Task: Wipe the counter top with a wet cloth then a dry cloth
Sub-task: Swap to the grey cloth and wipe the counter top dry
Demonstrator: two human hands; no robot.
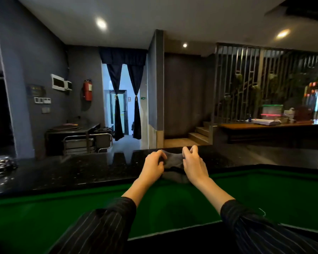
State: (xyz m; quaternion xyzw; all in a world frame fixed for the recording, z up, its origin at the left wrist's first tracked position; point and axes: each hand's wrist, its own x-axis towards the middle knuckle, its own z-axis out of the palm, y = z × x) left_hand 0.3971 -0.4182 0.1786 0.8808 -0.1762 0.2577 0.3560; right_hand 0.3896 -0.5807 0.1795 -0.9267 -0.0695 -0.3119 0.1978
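A grey cloth (173, 159) lies bunched on the black speckled counter top (81, 169), near its front edge at the middle of the view. My left hand (153, 165) grips the cloth's left side with curled fingers. My right hand (193, 162) grips its right side, fingers curled over the cloth. Part of the cloth hangs over the counter's near edge between my wrists. Whether the cloth is wet or dry I cannot tell.
A green surface (264, 197) lies below the counter's near edge. Shiny metal ware (0, 165) sits on the counter at far left. Beyond stand a steel trolley (86, 142), a curtained doorway (123, 99), steps (198, 134) and a wooden table (264, 125) with containers.
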